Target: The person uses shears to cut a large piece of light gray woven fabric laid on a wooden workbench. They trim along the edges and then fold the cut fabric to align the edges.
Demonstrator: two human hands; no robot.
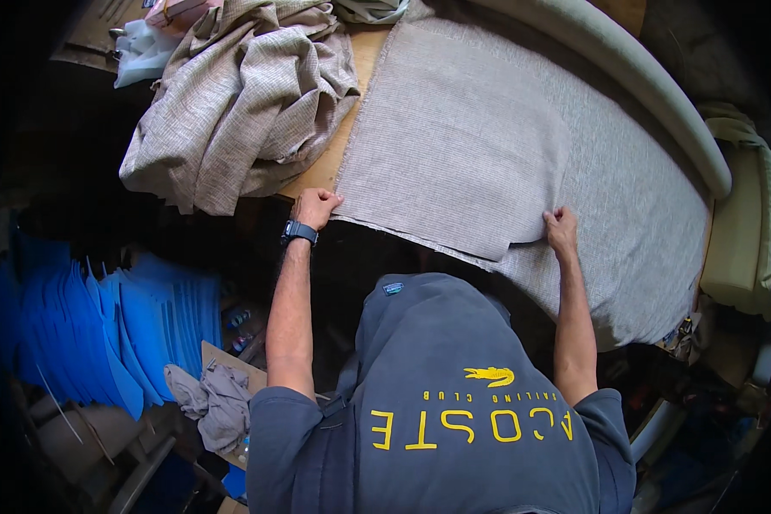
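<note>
A grey-beige woven fabric piece [454, 137] lies flat over a larger sheet of similar fabric [634, 214] on a wooden table [364, 68]. At the piece's near left corner, my left hand [317, 207] is closed in a pinch on the edge; a dark watch [298, 231] is on that wrist. Farther right, my right hand [562, 230] pinches fabric beside the piece's near right corner, its fingertips partly hidden. Between my hands the near edges hang slightly past the table's front.
A heap of crumpled beige fabric [248, 103] overhangs the table at the left. The fabric roll [608, 51] curves along the far right side. Blue curved sheets [120, 334] stand at lower left, near a grey rag [218, 403]. Cream cushions [737, 223] sit at the right.
</note>
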